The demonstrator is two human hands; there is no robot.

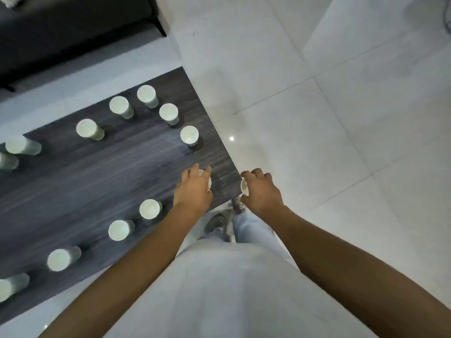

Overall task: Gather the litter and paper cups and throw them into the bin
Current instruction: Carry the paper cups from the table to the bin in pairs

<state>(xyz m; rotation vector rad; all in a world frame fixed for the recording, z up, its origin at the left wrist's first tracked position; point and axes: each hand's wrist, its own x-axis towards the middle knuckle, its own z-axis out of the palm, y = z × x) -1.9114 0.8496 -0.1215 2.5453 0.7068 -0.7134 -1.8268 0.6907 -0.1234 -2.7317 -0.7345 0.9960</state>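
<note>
Several white paper cups stand upright on a dark wooden table; one is near the far right edge, another near the front edge. My left hand reaches from above over a cup at the table's right end, its fingers curled round the rim. My right hand grips another paper cup just past the table's right corner. No bin is in view.
A dark sofa stands beyond the table at the upper left. Pale tiled floor spreads to the right. My legs and shoes are below the table's corner.
</note>
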